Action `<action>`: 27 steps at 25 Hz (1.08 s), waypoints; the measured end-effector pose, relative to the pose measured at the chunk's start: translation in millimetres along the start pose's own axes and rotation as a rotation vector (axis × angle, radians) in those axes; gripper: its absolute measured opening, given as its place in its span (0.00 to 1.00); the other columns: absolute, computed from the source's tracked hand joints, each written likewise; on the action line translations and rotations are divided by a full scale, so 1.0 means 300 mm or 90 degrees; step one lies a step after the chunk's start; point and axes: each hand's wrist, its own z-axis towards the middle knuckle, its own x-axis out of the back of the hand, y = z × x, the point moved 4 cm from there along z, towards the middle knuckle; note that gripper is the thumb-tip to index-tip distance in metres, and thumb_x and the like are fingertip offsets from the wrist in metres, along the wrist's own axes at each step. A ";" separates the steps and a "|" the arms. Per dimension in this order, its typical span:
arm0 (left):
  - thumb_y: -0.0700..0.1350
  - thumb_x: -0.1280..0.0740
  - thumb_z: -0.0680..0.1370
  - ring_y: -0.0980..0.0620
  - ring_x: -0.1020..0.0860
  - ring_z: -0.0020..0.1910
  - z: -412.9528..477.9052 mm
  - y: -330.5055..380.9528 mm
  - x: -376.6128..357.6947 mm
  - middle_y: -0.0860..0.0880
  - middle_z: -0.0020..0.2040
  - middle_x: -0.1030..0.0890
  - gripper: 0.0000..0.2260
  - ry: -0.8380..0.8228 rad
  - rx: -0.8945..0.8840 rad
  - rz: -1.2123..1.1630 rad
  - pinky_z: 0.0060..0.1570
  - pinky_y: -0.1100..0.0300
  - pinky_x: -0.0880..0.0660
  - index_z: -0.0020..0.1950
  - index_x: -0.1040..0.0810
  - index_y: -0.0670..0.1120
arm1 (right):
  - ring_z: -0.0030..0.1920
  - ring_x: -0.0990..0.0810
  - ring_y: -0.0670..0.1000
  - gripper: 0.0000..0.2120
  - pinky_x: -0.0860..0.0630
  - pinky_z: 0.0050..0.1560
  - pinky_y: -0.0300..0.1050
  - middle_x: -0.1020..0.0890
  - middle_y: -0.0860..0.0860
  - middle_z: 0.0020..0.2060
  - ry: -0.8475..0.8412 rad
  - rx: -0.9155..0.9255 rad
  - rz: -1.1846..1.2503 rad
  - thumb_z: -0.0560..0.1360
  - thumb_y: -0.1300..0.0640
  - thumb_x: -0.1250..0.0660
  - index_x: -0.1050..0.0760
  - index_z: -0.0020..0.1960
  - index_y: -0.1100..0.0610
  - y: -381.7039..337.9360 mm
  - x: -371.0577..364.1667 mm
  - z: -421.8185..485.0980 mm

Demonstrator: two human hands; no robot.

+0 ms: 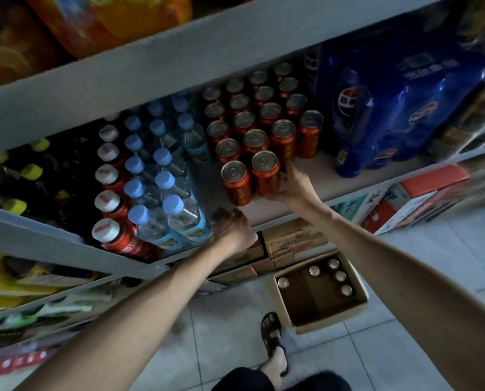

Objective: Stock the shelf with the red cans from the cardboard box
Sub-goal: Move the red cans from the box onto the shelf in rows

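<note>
Right hand (290, 186): grips front-row red can (264, 167), centre frame, aligning its row. Left hand (234, 225): empty, fingers loose, likely bracing on shelf (323, 170).

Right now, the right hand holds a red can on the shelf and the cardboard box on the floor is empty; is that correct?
Not quite: the cardboard box is not empty; the head view shows five cans in it. The right hand does hold a red can on the shelf.

Water bottles (162, 190), blue soda pack (390, 108)
</note>
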 end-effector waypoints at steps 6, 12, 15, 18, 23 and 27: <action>0.45 0.33 0.72 0.47 0.23 0.57 -0.189 0.121 -0.058 0.47 0.57 0.20 0.17 0.401 -0.306 -0.042 0.55 0.54 0.23 0.60 0.23 0.44 | 0.54 0.22 0.48 0.20 0.24 0.51 0.37 0.24 0.50 0.57 0.157 -0.040 -0.096 0.72 0.62 0.27 0.25 0.62 0.54 0.175 0.176 -0.315; 0.44 0.31 0.75 0.44 0.20 0.56 -0.127 0.324 -0.397 0.44 0.56 0.17 0.14 0.053 -0.361 -0.097 0.54 0.53 0.23 0.60 0.22 0.44 | 0.48 0.23 0.52 0.10 0.30 0.45 0.37 0.21 0.54 0.50 0.103 -0.176 -0.184 0.71 0.65 0.29 0.19 0.51 0.58 0.515 0.232 -0.593; 0.44 0.32 0.77 0.43 0.20 0.56 0.039 0.370 -0.655 0.41 0.57 0.18 0.14 -0.127 -0.211 -0.138 0.55 0.56 0.24 0.61 0.22 0.42 | 0.45 0.21 0.56 0.04 0.31 0.40 0.43 0.22 0.51 0.41 0.050 -0.224 -0.186 0.72 0.61 0.30 0.20 0.46 0.56 0.754 0.166 -0.687; 0.39 0.32 0.76 0.44 0.19 0.50 0.233 0.393 -0.949 0.41 0.52 0.19 0.16 -0.218 -0.094 -0.223 0.51 0.56 0.25 0.63 0.25 0.38 | 0.44 0.21 0.61 0.02 0.26 0.41 0.50 0.21 0.60 0.42 -0.005 -0.303 -0.146 0.71 0.62 0.31 0.23 0.40 0.57 1.099 0.034 -0.743; 0.43 0.32 0.76 0.39 0.27 0.66 0.631 0.380 -1.406 0.36 0.68 0.28 0.28 -0.194 -0.048 -0.084 0.60 0.54 0.30 0.74 0.38 0.41 | 0.52 0.21 0.59 0.18 0.22 0.51 0.51 0.21 0.56 0.53 -0.125 -0.407 -0.221 0.70 0.59 0.27 0.25 0.58 0.59 1.690 -0.270 -0.739; 0.49 0.34 0.78 0.34 0.40 0.74 0.935 0.368 -1.716 0.33 0.78 0.53 0.42 -0.173 -0.135 0.194 0.70 0.44 0.39 0.79 0.61 0.43 | 0.55 0.21 0.62 0.35 0.24 0.47 0.51 0.29 0.57 0.63 -0.124 -0.415 -0.330 0.70 0.49 0.25 0.36 0.71 0.56 2.085 -0.508 -0.587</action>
